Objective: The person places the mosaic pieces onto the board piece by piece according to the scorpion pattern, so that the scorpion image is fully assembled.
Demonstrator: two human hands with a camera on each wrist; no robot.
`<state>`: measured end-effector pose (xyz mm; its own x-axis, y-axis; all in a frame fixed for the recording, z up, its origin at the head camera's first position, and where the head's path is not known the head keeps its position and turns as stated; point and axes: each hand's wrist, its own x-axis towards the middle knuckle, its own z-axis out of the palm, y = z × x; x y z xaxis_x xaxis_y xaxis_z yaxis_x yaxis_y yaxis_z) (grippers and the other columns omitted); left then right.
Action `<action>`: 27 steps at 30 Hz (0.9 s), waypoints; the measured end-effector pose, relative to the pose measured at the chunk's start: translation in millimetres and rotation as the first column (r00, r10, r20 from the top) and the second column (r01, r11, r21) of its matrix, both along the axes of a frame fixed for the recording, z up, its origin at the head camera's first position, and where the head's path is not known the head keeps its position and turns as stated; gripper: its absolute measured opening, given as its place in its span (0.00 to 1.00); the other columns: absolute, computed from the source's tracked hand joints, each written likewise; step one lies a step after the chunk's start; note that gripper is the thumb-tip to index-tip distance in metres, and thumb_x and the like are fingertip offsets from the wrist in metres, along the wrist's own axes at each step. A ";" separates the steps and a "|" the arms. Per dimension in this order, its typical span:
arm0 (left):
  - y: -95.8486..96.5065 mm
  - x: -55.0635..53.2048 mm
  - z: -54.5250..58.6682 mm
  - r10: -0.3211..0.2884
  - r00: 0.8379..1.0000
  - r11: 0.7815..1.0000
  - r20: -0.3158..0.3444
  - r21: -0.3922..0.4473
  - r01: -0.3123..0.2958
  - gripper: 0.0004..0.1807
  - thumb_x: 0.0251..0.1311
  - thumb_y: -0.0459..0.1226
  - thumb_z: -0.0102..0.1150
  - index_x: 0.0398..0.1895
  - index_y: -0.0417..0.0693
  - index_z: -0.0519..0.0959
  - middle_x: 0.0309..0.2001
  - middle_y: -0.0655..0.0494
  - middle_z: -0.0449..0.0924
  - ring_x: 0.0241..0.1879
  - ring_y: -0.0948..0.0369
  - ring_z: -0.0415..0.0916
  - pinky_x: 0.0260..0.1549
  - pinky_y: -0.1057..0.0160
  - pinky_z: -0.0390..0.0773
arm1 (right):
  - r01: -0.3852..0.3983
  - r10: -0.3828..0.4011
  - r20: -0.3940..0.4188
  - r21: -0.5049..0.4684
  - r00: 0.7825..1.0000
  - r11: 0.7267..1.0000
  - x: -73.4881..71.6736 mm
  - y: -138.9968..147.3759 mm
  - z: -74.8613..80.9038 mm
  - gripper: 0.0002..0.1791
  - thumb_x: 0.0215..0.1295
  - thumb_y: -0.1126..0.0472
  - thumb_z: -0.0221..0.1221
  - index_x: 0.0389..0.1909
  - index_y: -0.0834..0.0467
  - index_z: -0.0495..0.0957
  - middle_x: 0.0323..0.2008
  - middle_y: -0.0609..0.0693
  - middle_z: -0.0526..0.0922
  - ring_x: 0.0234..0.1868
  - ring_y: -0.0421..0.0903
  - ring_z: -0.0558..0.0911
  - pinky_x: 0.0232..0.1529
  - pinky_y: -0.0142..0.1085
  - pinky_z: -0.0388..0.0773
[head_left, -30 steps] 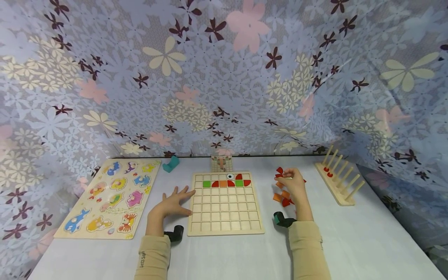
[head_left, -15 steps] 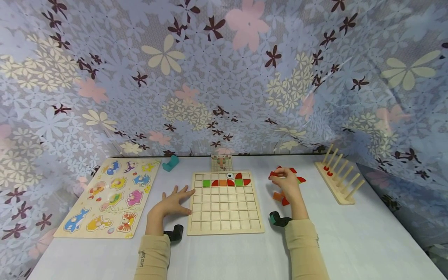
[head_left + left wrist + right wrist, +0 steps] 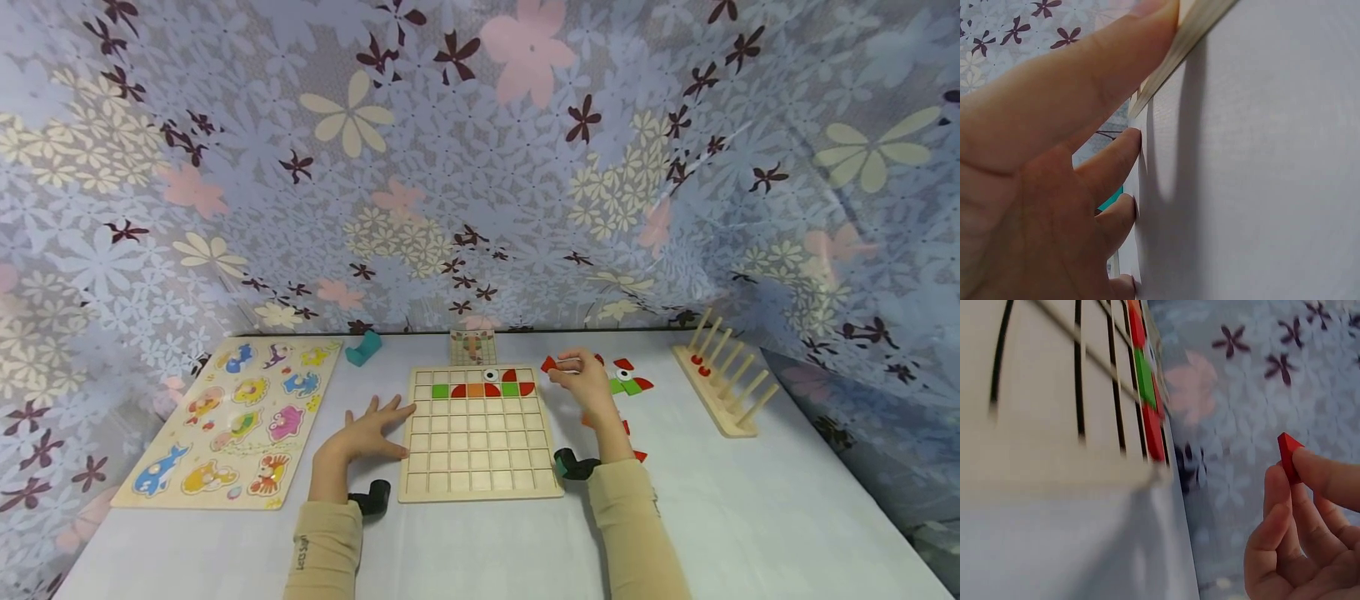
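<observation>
My right hand (image 3: pixel 588 385) pinches a small red tile (image 3: pixel 1289 457) between thumb and fingers, just past the right edge of a wooden grid board (image 3: pixel 480 450). In the right wrist view the tile is off the table, its flat side toward the thumb. My left hand (image 3: pixel 369 435) lies spread at the board's left edge, thumb and a fingertip touching the frame. Along the board's upper rows sit green, red and orange tiles (image 3: pixel 476 390) and a white tile with a black dot (image 3: pixel 491 376). A patterned picture card (image 3: pixel 473 347) lies behind the board.
Loose red, green and orange tiles (image 3: pixel 630 385) lie right of the board, partly hidden by the right forearm. A wooden peg stand (image 3: pixel 723 392) with red beads is farther right. At left are an animal puzzle board (image 3: pixel 240 425) and a teal object (image 3: pixel 363 348). Flowered cloth (image 3: pixel 420 167) hangs behind.
From the loose tiles, my right hand has picked up a red tile and carried it left to the board's upper right corner. The left hand stays at the board's edge.
</observation>
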<state>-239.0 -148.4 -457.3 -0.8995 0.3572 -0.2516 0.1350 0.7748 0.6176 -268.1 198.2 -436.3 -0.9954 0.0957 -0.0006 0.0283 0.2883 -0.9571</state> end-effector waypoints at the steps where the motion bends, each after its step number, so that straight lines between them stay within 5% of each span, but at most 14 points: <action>1: 0.1 0.1 -0.1 0.003 1.000 1.000 0.001 -0.001 -0.003 0.44 0.43 0.41 0.70 0.67 0.51 0.63 0.71 0.43 0.48 0.70 0.39 0.30 0.58 0.31 0.22 | -0.010 0.010 -0.010 -0.004 1.000 1.000 -1.1 -5.1 0.6 0.17 0.59 0.67 0.59 0.49 0.67 0.69 0.42 0.62 0.78 0.40 0.52 0.81 0.50 0.47 0.76; 9: 0.2 0.0 -0.1 0.008 1.000 1.000 0.000 0.003 -0.008 0.44 0.43 0.41 0.70 0.67 0.51 0.63 0.71 0.43 0.48 0.70 0.39 0.30 0.58 0.31 0.22 | -0.093 0.099 -0.047 0.112 0.994 0.989 -15.0 -60.2 1.2 0.10 0.57 0.70 0.60 0.41 0.64 0.76 0.39 0.60 0.81 0.41 0.54 0.80 0.43 0.45 0.78; 15: 0.7 -0.7 -1.4 0.001 1.000 1.000 0.005 0.007 -0.001 0.44 0.42 0.41 0.70 0.67 0.51 0.63 0.71 0.43 0.48 0.70 0.39 0.29 0.57 0.31 0.22 | -0.217 0.230 -0.041 0.198 0.972 0.956 -26.7 -98.5 -1.2 0.09 0.57 0.66 0.62 0.40 0.61 0.79 0.37 0.55 0.82 0.40 0.50 0.80 0.39 0.38 0.79; 27: -1.5 0.8 2.3 -0.014 1.000 1.000 0.004 0.006 0.014 0.43 0.44 0.42 0.70 0.67 0.51 0.62 0.71 0.43 0.47 0.70 0.39 0.29 0.57 0.30 0.23 | -0.291 0.333 -0.001 0.486 0.943 0.824 -49.3 -149.1 -5.9 0.07 0.56 0.67 0.61 0.36 0.61 0.80 0.31 0.54 0.82 0.34 0.49 0.80 0.33 0.36 0.76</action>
